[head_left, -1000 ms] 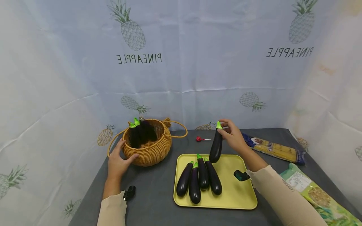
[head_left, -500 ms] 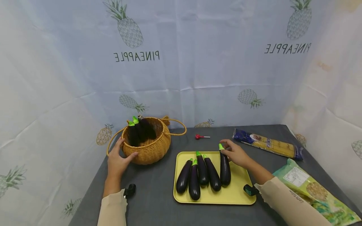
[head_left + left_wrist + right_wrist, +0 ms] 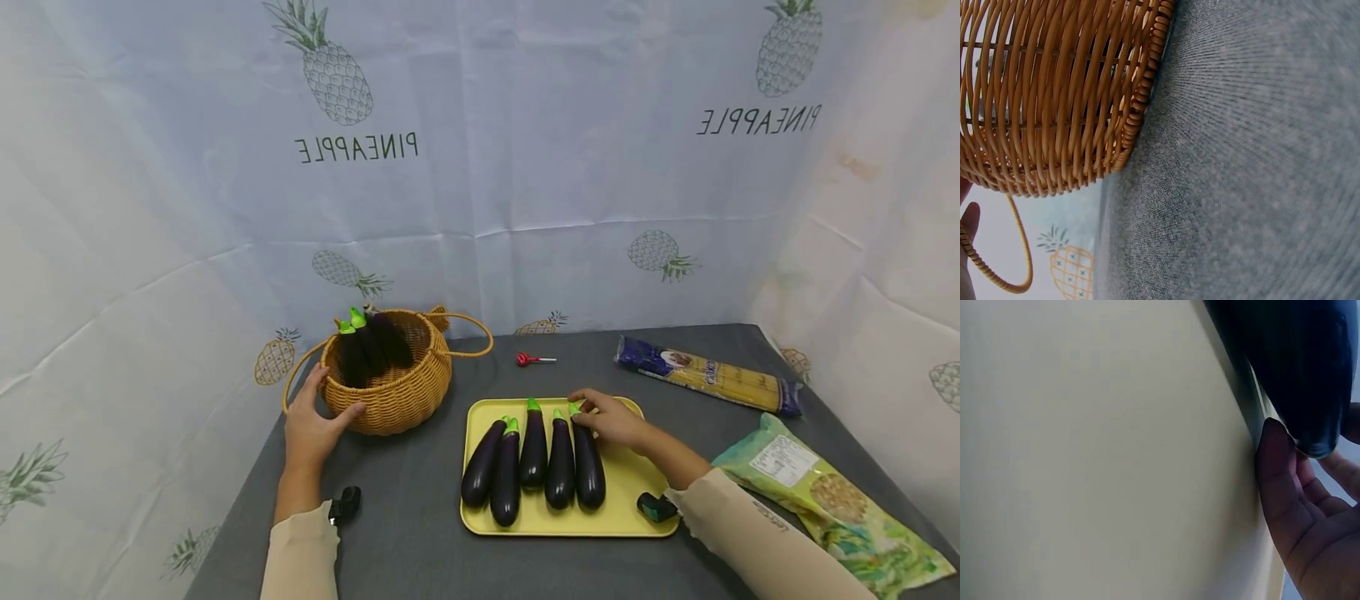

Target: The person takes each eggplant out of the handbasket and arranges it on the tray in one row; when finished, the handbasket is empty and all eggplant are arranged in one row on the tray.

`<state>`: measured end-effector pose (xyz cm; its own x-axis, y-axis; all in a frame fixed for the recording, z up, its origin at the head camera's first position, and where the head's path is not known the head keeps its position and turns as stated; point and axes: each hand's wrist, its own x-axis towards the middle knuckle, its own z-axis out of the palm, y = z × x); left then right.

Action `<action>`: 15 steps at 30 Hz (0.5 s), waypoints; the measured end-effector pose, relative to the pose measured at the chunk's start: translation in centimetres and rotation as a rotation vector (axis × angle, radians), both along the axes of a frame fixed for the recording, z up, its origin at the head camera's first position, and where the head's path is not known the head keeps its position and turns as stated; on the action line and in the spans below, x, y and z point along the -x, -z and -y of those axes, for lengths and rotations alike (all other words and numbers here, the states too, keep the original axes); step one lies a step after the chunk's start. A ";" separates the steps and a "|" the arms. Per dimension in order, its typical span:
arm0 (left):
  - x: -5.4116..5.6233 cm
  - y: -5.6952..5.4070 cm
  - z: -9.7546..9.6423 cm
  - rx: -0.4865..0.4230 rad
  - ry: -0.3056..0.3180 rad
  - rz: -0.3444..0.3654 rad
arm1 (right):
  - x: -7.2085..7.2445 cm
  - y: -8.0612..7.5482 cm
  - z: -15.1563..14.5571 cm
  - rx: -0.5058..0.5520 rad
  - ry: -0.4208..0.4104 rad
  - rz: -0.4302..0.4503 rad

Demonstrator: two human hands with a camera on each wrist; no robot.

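Five eggplants (image 3: pixel 533 454) on yellow tray (image 3: pixel 630 492); more eggplants (image 3: pixel 371 350) inside wicker basket (image 3: pixel 397 408).

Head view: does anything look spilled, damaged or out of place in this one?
No spill or damage shows among the eggplants or on the yellow tray. Two oddities: the backdrop lettering reads backwards, and a red lollipop lies alone on the dark table beyond the tray.
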<state>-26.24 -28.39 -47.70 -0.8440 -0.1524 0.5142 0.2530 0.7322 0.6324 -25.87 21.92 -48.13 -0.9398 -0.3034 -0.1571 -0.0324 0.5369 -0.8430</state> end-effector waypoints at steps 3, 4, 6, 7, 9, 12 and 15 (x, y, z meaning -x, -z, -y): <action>0.0 0.1 0.0 -0.001 0.002 -0.002 | -0.1 0.0 0.3 -0.026 -0.015 -0.013; 0.0 0.1 0.0 -0.001 0.003 -0.002 | -0.2 0.0 0.3 -0.031 -0.015 -0.016; 0.0 0.1 0.0 -0.003 0.002 0.001 | -0.2 0.1 0.3 -0.036 -0.011 -0.019; 0.0 0.1 0.0 -0.003 0.002 0.004 | -0.2 0.2 0.3 -0.037 -0.010 -0.018; -0.1 0.1 0.0 -0.003 0.000 0.009 | -0.2 0.3 0.1 -0.033 -0.010 -0.015; -0.1 0.0 0.0 -0.006 0.001 0.014 | -0.2 0.3 -0.1 -0.011 -0.013 -0.006; -0.1 0.0 0.0 -0.011 0.002 0.013 | -0.3 0.2 -0.1 0.017 -0.014 0.001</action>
<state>-26.13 -28.37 -47.67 -0.8511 -0.1558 0.5013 0.2464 0.7247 0.6435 -25.58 22.04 -48.38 -0.9352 -0.3195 -0.1529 -0.0390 0.5221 -0.8520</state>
